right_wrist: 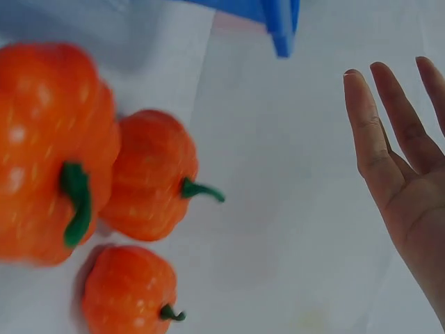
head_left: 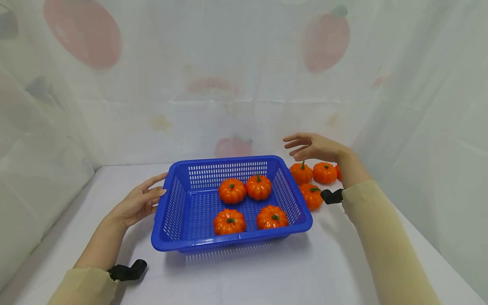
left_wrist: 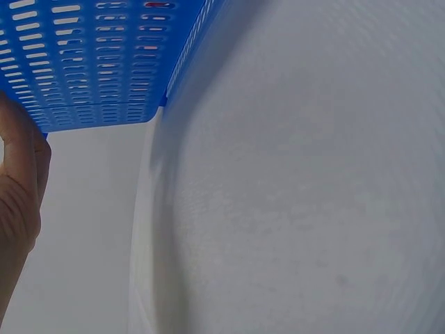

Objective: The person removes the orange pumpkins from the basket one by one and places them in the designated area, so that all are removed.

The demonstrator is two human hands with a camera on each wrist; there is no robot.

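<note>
The blue plastic basket (head_left: 198, 243) holds several small orange pumpkins, among them a front-left pumpkin (head_left: 228, 222) and a back-right pumpkin (head_left: 259, 187). At the basket's left side, my left hand (head_left: 135, 205) touches the rim with extended fingers. The left wrist view shows that hand (left_wrist: 17, 188) beside the slotted wall. My right hand (head_left: 314, 147) hovers beyond the basket's back right corner, above an upright-stemmed pumpkin (head_left: 300, 173). Its fingers are spread and hold nothing; in the right wrist view this hand (right_wrist: 410, 174) is apart from the pumpkins.
Outside the basket's right wall, more pumpkins sit on the white table (head_left: 244, 279), including a near pumpkin (head_left: 310, 197) and a farther pumpkin (head_left: 324, 173). Another is partly hidden behind my right wrist. A white printed curtain (head_left: 267, 118) stands behind, with pale sheets on both sides.
</note>
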